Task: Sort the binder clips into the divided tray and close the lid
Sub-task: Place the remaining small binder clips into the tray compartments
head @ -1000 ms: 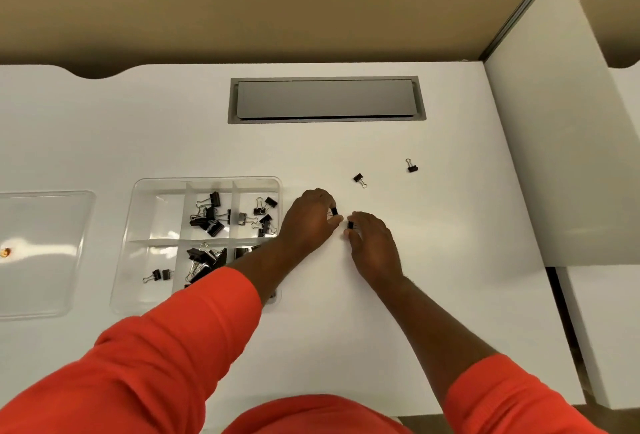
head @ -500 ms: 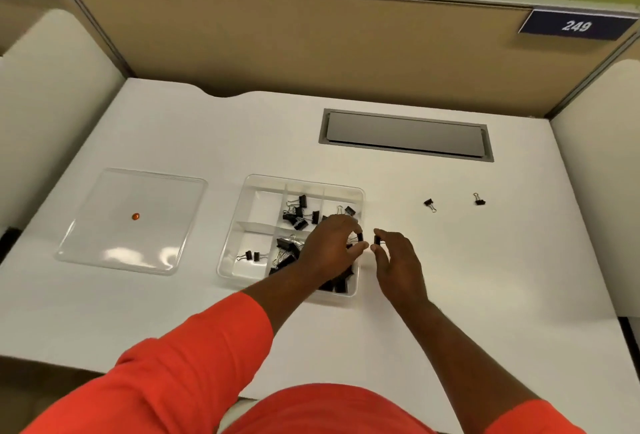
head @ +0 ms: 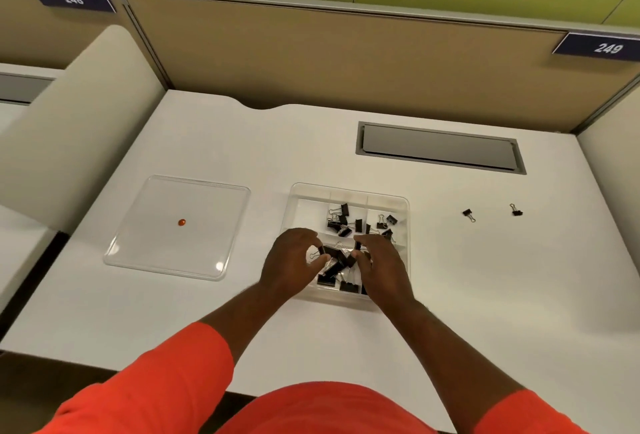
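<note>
Half a second earlier, both hands had been held at the tray's right edge, each pinching a small clip; now they had been brought over the divided tray (head: 401, 203) itself. The left hand (head: 291, 265) was curled above the near compartments, a small black clip (head: 322, 250) seemingly pinched between thumb and forefinger. The right hand (head: 381, 267) was curled likewise, with a dark clip (head: 357, 245) at its fingertips; whether that one was gripped or already released could not be told. It was judged that two more clips were about to be dropped in.

Beyond the fingertips, the far compartments held smaller clips (head: 341, 220); between and beneath the hands, a pile of larger clips (head: 334, 271) was seen. Two loose clips, one nearer (head: 468, 213) and one farther (head: 516, 211), were left well to the right of the right hand, across bare desk (head: 485, 295), so the reach was unobstructed. The lid (head: 173, 250) lay flat well to the left of the left hand, an orange dot (head: 181, 222) at its centre, apart from the tray. The tray's low walls were close around both hands, so a straight lift was judged necessary.
</note>
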Tool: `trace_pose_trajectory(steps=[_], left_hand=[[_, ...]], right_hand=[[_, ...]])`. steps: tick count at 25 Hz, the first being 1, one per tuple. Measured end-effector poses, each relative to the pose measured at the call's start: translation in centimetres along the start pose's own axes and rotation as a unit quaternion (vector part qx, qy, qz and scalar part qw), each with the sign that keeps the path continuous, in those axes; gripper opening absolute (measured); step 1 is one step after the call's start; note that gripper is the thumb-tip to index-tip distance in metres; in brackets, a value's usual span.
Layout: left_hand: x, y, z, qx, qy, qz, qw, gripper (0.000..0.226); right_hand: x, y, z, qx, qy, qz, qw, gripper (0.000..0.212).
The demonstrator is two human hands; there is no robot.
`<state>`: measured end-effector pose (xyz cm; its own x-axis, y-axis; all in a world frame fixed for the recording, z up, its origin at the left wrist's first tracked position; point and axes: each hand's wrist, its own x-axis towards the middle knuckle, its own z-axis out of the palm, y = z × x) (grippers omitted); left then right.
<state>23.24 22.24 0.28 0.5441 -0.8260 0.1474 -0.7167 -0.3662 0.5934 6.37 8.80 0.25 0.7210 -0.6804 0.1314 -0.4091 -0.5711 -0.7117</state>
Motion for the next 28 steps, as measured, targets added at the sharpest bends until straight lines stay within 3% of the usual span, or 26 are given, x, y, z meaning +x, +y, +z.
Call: trace_pose_trajectory(steps=[4,10,14,22,28], left_hand=[[-1.3,-3.0,-1.1,0.017,0.005,-0.014,1.000,0.029],[-2.3,-6.8,-2.5,0.043,-0.057,-0.002,0.997,0.070],[-2.3,-7.7,-3.5,0.054,-0.094,-0.005,0.994,0.085],[-2.3,-8.1,-3.9,0.056,-0.109,0.000,0.993,0.095],[-1.6,-6.7,-3.0,0.058,-0.120,0.022,0.991,0.100]], right_hand=[[-0.1,-2.1,2.4,-0.020,-0.010,0.003,1.000,0.026],[0.2,-4.5,5.4,-0.036,-0.011,-0.025,0.999,0.025],[0.4,-5.4,7.2,-0.054,-0.020,-0.048,0.997,0.029],[-0.6,-5.8,7.4,-0.104,-0.081,-0.050,0.990,0.075],[-1.3,-4.7,5.5,-0.119,-0.079,-0.029,0.989,0.085]])
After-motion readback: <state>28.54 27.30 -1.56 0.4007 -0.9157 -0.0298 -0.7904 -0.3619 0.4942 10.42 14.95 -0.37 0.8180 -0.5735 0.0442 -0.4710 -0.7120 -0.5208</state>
